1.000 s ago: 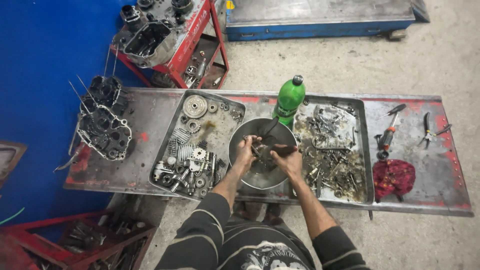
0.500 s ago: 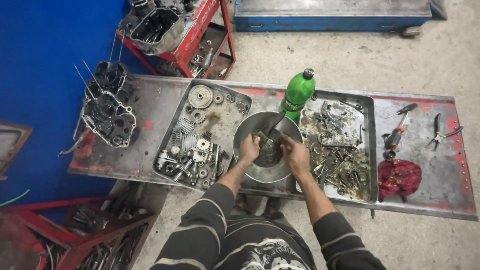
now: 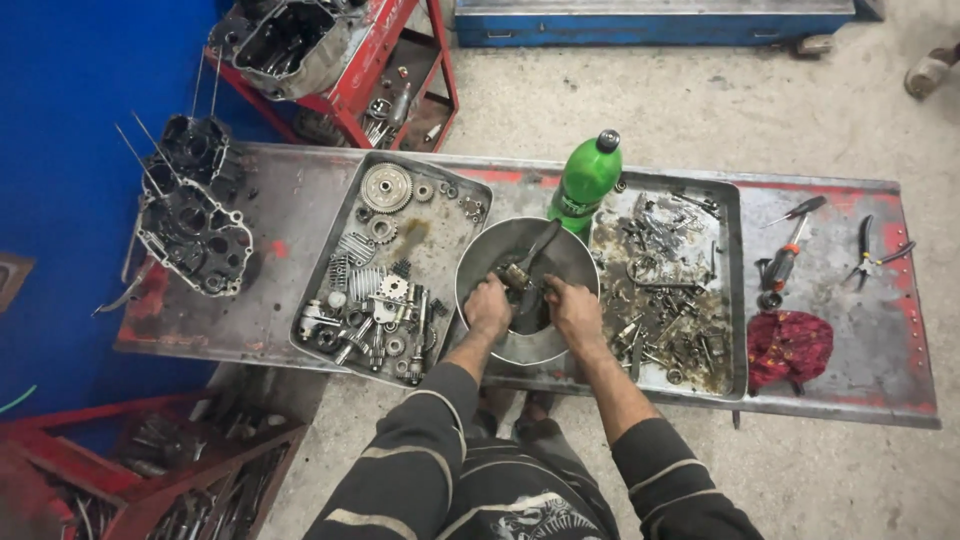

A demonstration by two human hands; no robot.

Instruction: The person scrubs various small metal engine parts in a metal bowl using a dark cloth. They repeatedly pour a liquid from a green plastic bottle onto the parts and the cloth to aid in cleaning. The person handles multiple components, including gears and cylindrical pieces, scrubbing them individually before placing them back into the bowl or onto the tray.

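A round metal bowl (image 3: pixel 500 240) stands on the low metal bench between two trays. Both my hands are inside it. My left hand (image 3: pixel 488 306) grips a small dark metal part (image 3: pixel 516 276) over the bowl's oily bottom. My right hand (image 3: pixel 574 309) is closed around a dark brush (image 3: pixel 540 248) whose handle points up to the back right; its bristle end is against the part. My fingers hide most of the part.
Left tray (image 3: pixel 455 215) holds cleaned gears, springs and bolts. Right tray (image 3: pixel 735 300) holds dirty parts. A green bottle (image 3: pixel 585 180) stands behind the bowl. Engine casings (image 3: pixel 190 225) at far left; screwdrivers (image 3: pixel 783 262), pliers (image 3: pixel 872 250), red rag (image 3: pixel 788 346) at right. Red cart (image 3: pixel 395 75) behind.
Both hands have shifted a little within the bowl while working the part with the brush. The camera view drifted slightly; nothing on the bench moved.
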